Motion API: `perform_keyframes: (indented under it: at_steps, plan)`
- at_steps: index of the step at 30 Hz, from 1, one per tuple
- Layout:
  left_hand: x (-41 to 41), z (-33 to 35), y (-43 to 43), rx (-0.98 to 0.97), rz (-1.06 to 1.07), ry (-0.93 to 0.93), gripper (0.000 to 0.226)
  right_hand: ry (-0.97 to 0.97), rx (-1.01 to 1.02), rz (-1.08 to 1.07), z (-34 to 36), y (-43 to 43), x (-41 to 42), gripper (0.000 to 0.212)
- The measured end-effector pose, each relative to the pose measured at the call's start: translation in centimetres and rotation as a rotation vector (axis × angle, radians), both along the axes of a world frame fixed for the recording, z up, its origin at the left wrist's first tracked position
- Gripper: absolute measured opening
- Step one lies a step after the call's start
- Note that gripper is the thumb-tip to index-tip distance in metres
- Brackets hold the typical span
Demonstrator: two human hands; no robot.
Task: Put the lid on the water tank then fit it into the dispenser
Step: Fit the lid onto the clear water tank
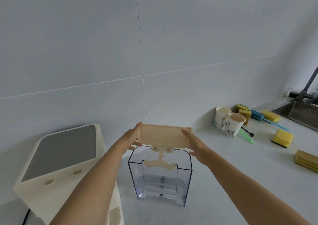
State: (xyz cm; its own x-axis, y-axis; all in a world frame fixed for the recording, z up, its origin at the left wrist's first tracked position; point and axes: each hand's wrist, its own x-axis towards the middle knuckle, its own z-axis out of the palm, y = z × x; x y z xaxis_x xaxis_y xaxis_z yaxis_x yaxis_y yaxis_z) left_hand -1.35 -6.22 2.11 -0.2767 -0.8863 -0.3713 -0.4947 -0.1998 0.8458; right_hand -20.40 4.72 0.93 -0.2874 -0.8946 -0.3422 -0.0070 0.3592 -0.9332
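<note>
A clear plastic water tank [160,181] stands upright on the white counter, open at the top. Just above its far rim I hold the cream lid [163,135], tilted up towards me, with a cream stem hanging from it down into the tank. My left hand [132,137] grips the lid's left end and my right hand [194,143] grips its right end. The cream dispenser [60,171] with a grey top panel sits to the left of the tank, partly behind my left forearm.
Two paper cups [228,121] stand at the back right by the tiled wall. Yellow sponges [282,138], a blue brush [263,117] and a green stick [247,136] lie beyond them. A steel sink [299,113] with a dark tap fills the far right corner.
</note>
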Motion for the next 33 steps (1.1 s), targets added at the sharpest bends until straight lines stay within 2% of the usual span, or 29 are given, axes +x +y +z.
perform_keyframes:
  at_steps: [3,6,9,13,17,20,25,29,33]
  plan:
    - [0.2,0.1,0.3,-0.004,0.000,0.023,0.049,0.000,-0.002,-0.033,0.3,0.0,0.2,0.042]
    - [0.8,0.1,0.5,-0.019,0.027,0.058,0.053,0.010,-0.007,-0.046,0.6,0.5,0.6,0.048]
    - [1.5,-0.3,1.0,-0.016,0.075,0.109,0.058,0.013,-0.042,-0.015,1.1,1.5,1.1,0.033]
    - [2.3,-0.9,2.2,-0.004,0.118,0.156,0.056,0.049,-0.076,-0.008,1.0,2.8,1.7,0.053]
    - [2.6,-1.5,3.4,0.008,0.184,0.188,0.062,0.083,-0.068,0.005,0.0,3.8,2.2,0.063]
    - [2.7,-2.0,4.4,0.002,0.186,0.217,0.054,0.109,-0.076,0.019,-0.7,4.7,2.7,0.068]
    - [3.0,-3.0,5.7,-0.009,0.211,0.239,0.026,0.135,-0.130,0.048,-1.3,6.2,3.3,0.059]
    - [3.3,-3.7,6.6,-0.014,0.215,0.202,0.048,0.186,-0.128,0.045,-2.2,6.8,3.6,0.058]
    - [3.4,-4.1,7.5,0.004,0.219,0.193,0.048,0.264,-0.130,0.027,-3.1,7.4,3.7,0.058]
